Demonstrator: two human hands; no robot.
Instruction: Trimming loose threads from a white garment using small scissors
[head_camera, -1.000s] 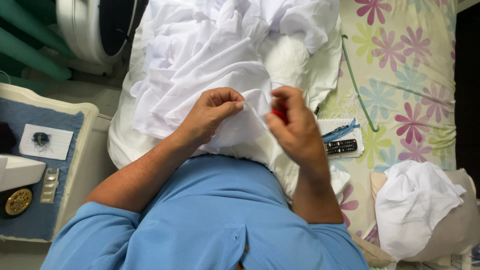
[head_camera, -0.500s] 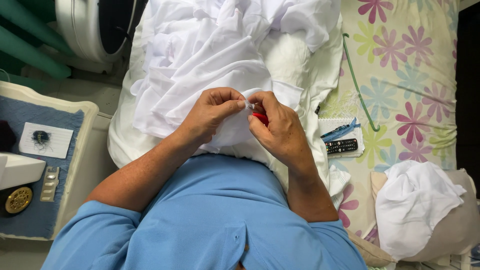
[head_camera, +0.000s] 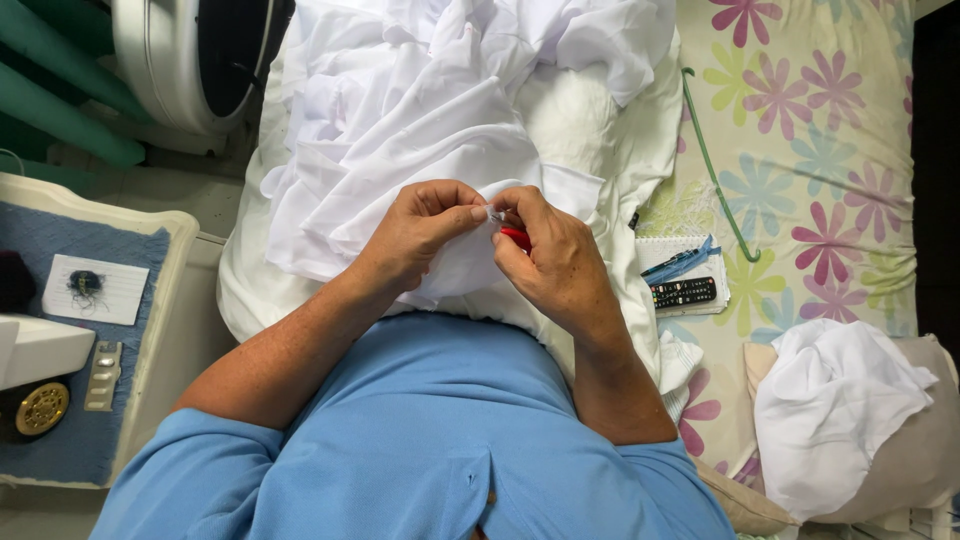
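Your fingers (head_camera: 478, 212) meet at one small fold of the white garment (head_camera: 420, 130), which lies heaped on the pillow (head_camera: 590, 130) straight in front of you. The left hand (head_camera: 420, 232) pinches the fold between thumb and forefinger; the right hand (head_camera: 550, 262) closes around a small red tool (head_camera: 516, 238), its tip at the same spot on the garment, though what the tip does there is too small to tell. Hold the fold taut and flat with the left, and work the tool in short strokes away from that thumb. Right of the garment, a notepad with a blue pen and a remote control (head_camera: 682, 292) rest on the flowered sheet (head_camera: 800, 130); further right lies a second white cloth (head_camera: 835, 400).
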